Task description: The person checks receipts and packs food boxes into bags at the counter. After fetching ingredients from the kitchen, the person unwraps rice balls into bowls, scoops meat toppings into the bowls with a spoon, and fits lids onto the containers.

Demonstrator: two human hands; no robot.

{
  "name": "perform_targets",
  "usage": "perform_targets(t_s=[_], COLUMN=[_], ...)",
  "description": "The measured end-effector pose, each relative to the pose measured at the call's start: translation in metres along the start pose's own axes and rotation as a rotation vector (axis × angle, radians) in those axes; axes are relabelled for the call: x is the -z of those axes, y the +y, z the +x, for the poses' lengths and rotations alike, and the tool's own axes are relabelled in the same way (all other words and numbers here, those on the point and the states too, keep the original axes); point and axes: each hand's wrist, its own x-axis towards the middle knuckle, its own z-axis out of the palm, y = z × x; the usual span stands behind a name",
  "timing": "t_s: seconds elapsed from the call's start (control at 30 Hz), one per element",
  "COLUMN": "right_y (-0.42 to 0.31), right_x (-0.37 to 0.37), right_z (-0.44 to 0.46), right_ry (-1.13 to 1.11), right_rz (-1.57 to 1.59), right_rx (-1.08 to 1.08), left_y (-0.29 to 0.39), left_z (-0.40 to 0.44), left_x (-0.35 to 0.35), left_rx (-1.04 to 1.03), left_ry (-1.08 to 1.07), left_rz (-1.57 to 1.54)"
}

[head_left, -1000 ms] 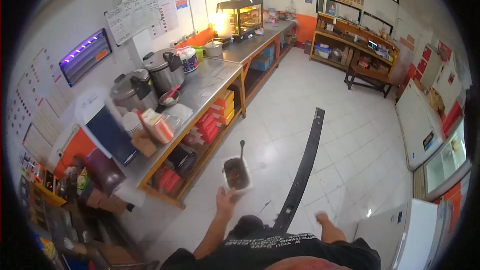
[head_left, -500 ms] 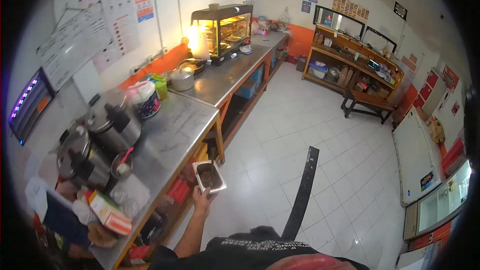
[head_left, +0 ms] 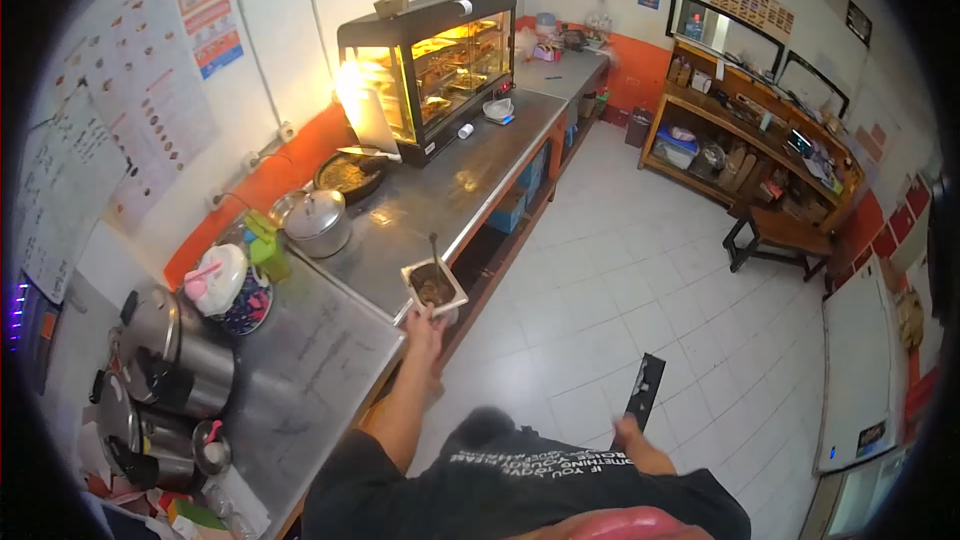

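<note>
My left hand [head_left: 425,332] grips the near edge of a small square metal food pan [head_left: 457,306]. Dark brown food in sauce [head_left: 432,285] lies inside, and the dark handle of a utensil [head_left: 434,245] sticks up at the far side. I hold the pan beside the steel counter [head_left: 330,365], close to its front edge. Low in front of my body is my right hand [head_left: 635,438], smeared by motion. It overlaps the lower part of a long black strip [head_left: 646,387]; whether the fingers grip it is unclear.
On the counter stand a lit food warmer [head_left: 425,70], a pan of yellowish food [head_left: 345,176], a lidded pot [head_left: 318,224], a green container [head_left: 266,248] and large steel pots [head_left: 180,350]. A wooden bench [head_left: 785,238] and a white chest freezer [head_left: 860,370] are at the right.
I have moved forward along the counter, and the food warmer looks nearer. My left hand has carried the pan along with it. My right hand has come into view by the black strip.
</note>
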Motion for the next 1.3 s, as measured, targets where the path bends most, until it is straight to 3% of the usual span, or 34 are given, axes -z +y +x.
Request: perform_targets(t_s=[0.03,0.07,0.1,0.13,0.17,0.23,0.3,0.37,0.47,0.53,0.6,0.63,0.67,0.7,0.77,0.8,0.87,0.93,1.0,1.03,1.07,1.13,1.17,1.2,1.23,1.3], right_y=[-0.014,-0.014,-0.037,-0.038,-0.071,-0.092,-0.12,-0.14,-0.158,-0.16,-0.166,-0.176,-0.184,-0.197,-0.22,-0.231,-0.248,-0.266,-0.279,-0.283,-0.289,-0.31,-0.319,-0.326,-0.334,-0.337], right_x=[0.06,0.09,0.172,0.189,0.251,0.289,0.301,0.301,0.309,0.3,0.286,0.279,0.271,0.271,0.268,0.259,0.246,0.24,0.252,0.275,0.3,0.356,0.393,0.433,0.479,0.542], right_z=[0.121,0.214,0.288,0.369,0.424,0.531,0.604,0.651,0.746,0.835,0.942,0.988,1.043,1.088,1.171,1.205,1.268,1.303,1.322,1.327,1.326,1.314,1.297,1.281,1.264,1.241], right_ry=[-0.307,-0.002,0.042,0.168,0.111,0.183,0.078,-0.199,-0.435,-0.383,-0.29,-0.014,-0.049,-0.007,0.032,0.027,-0.172,-0.361,-0.258,-0.522,-0.542,-0.92,-1.066,-1.219,-1.372,-1.571], right_rz=[0.637,0.728,0.899,0.974,1.115,1.124,1.256,1.292,1.182,1.226,0.958,0.977,0.943,0.865,0.81,0.837,0.854,0.865,0.664,0.61,0.612,0.494,0.541,0.572,0.499,0.403], right_rx=[-0.671,-0.52,-0.486,-0.35,-0.359,-0.22,-0.332,-0.344,-0.221,-0.24,-0.068,0.12,0.142,0.168,0.216,0.236,0.174,0.129,0.409,0.457,0.48,0.766,1.038,1.309,1.366,1.412], left_y=[-0.001,-0.003,-0.007,-0.009,-0.014,-0.031,-0.031,-0.038,-0.04,-0.05,-0.041,-0.041,-0.049,-0.059,-0.08,-0.079,-0.065,-0.065,-0.061,-0.061,-0.052,-0.035,-0.021,-0.007,0.003,0.02], left_z=[0.03,0.062,0.096,0.131,0.169,0.227,0.291,0.319,0.355,0.366,0.359,0.356,0.361,0.366,0.373,0.379,0.402,0.438,0.483,0.502,0.52,0.555,0.57,0.587,0.596,0.607], left_x=[-0.01,-0.018,-0.023,-0.027,-0.028,-0.014,-0.032,-0.044,-0.083,-0.096,-0.14,-0.16,-0.174,-0.168,-0.157,-0.182,-0.257,-0.298,-0.347,-0.366,-0.391,-0.418,-0.436,-0.458,-0.48,-0.509], left_rx=[-0.008,-0.019,-0.036,-0.055,-0.056,-0.029,-0.031,-0.023,-0.055,-0.021,-0.003,-0.067,-0.134,-0.136,-0.755,-0.749,-1.086,-1.117,-1.067,-1.012,-0.872,-0.861,-0.864,-0.903,-0.92,-0.655], left_ry=[-0.018,-0.036,-0.028,-0.021,-0.008,0.03,0.028,0.098,0.198,0.395,0.5,0.738,0.973,1.013,1.426,1.463,1.495,1.421,1.216,1.087,1.041,0.789,0.67,0.595,0.52,0.257], left_rz=[0.0,0.001,0.02,0.042,0.044,0.056,-0.039,-0.007,0.065,0.043,0.085,0.181,0.272,0.276,0.754,0.773,0.691,0.825,0.889,0.904,1.038,1.346,1.53,1.494,1.453,1.145])
